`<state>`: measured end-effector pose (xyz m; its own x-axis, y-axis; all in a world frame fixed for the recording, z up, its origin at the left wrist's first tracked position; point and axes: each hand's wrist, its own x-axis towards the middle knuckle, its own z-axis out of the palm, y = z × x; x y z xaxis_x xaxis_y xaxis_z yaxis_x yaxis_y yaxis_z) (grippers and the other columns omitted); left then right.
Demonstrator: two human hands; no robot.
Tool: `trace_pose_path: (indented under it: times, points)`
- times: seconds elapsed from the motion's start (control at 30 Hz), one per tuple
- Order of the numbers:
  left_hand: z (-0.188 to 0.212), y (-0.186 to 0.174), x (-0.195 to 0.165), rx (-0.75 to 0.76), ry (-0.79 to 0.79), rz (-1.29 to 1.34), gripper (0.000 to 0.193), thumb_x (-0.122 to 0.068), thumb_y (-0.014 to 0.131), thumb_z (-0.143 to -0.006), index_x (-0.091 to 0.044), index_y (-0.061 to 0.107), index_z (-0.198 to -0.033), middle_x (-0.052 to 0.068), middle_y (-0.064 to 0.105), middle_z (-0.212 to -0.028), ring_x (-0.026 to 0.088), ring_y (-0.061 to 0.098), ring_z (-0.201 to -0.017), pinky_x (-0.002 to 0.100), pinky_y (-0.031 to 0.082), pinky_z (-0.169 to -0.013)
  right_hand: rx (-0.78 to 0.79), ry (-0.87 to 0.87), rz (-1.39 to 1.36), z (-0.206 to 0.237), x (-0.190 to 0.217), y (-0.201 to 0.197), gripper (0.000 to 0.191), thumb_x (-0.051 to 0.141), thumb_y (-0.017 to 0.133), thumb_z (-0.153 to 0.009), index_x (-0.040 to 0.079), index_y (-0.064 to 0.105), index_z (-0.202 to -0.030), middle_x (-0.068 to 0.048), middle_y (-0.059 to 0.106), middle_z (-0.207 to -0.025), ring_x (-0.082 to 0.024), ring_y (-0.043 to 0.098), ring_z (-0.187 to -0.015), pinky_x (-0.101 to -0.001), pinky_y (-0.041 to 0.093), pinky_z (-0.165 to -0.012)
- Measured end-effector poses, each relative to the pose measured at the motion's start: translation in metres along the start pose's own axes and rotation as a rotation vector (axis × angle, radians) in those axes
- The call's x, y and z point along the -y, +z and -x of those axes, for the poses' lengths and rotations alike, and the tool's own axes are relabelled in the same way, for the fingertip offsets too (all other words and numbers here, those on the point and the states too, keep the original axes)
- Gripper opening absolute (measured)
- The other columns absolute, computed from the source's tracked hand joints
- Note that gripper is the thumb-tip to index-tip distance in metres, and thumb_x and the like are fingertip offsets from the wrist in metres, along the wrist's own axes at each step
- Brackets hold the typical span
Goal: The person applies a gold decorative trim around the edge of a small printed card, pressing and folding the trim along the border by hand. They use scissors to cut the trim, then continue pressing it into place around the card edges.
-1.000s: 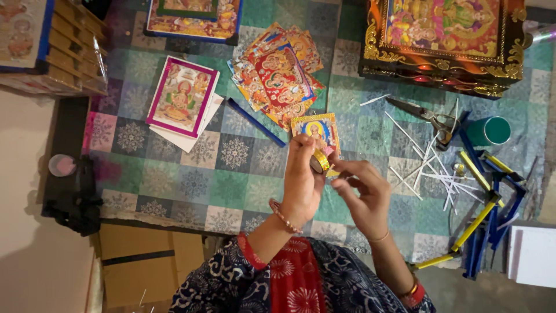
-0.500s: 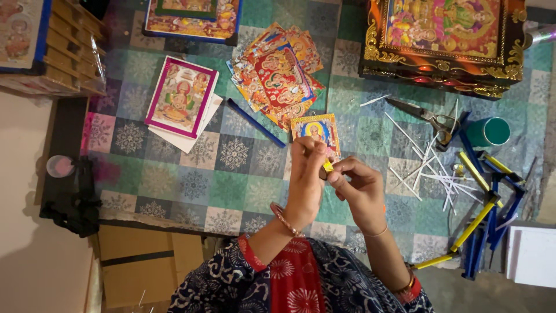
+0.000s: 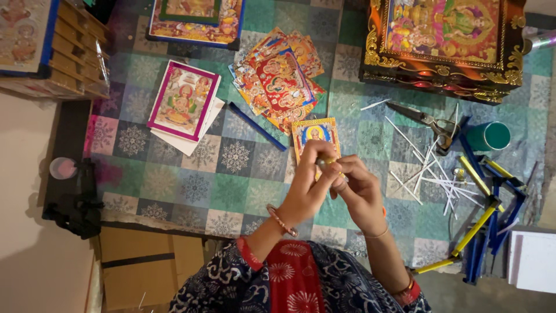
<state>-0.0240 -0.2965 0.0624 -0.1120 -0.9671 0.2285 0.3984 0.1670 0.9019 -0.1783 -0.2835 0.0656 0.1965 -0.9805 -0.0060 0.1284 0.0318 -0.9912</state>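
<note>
Left hand [image 3: 307, 188] and right hand [image 3: 360, 194] meet over the patterned mat [image 3: 191, 185], fingers of both closed on a small yellow strip [image 3: 331, 166]. Small picture card [image 3: 314, 134] lies just beyond them, mid-mat. Scissors [image 3: 425, 123] near the right edge.

Soft, even light; colours look bright, the corners go dark, and the moving hands look a little blurry
</note>
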Motion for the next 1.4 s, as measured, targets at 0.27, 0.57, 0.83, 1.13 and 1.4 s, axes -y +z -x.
trace_pose_path:
  times: [0.27,0.57,0.83,1.13,1.4]
  points:
    - [-0.016,-0.026,-0.017,0.097,-0.232,-0.03,0.032,-0.02,0.069,-0.101,0.0,0.071,-0.126,0.009,0.074,-0.124,0.013,0.07,-0.11,0.03,0.058,-0.096,0.031,0.008,0.021,0.0,-0.007,-0.009,0.02,0.007,0.065,-0.101,-0.004,0.068,-0.117,-0.007,0.055,-0.121,-0.017,0.064,-0.107,-0.0344,0.06,-0.087]
    - [-0.019,-0.035,0.006,0.084,-0.28,0.058,0.033,-0.019,0.067,-0.102,0.003,0.072,-0.126,0.01,0.076,-0.12,0.011,0.069,-0.108,0.028,0.057,-0.095,0.039,-0.092,0.052,-0.007,-0.028,-0.018,0.022,0.012,0.062,-0.105,-0.006,0.068,-0.116,-0.006,0.051,-0.127,-0.017,0.061,-0.115,-0.0368,0.058,-0.1]
    - [-0.016,-0.032,0.006,0.096,-0.151,-0.118,0.029,-0.019,0.068,-0.102,0.0,0.074,-0.122,0.011,0.074,-0.124,0.013,0.071,-0.111,0.028,0.061,-0.093,0.05,0.068,0.119,-0.012,-0.029,-0.021,0.025,0.016,0.057,-0.109,-0.005,0.07,-0.113,-0.011,0.055,-0.123,-0.019,0.063,-0.105,-0.0359,0.058,-0.089]
    - [-0.017,-0.05,-0.015,0.267,-0.197,-0.404,0.022,-0.023,0.066,-0.098,-0.004,0.069,-0.108,0.006,0.059,-0.106,0.016,0.064,-0.095,0.029,0.054,-0.079,0.201,0.015,0.131,-0.009,-0.013,-0.027,0.028,0.021,0.054,-0.108,-0.004,0.067,-0.113,-0.01,0.058,-0.12,-0.019,0.065,-0.099,-0.0327,0.057,-0.087]
    - [-0.013,-0.046,-0.014,0.356,-0.271,-0.416,0.024,-0.023,0.064,-0.094,0.0,0.068,-0.091,0.005,0.057,-0.101,0.016,0.06,-0.085,0.03,0.05,-0.071,0.238,0.005,0.261,-0.007,-0.005,-0.021,0.034,0.027,0.051,-0.11,-0.004,0.065,-0.107,-0.01,0.06,-0.108,-0.018,0.066,-0.092,-0.0308,0.058,-0.081]
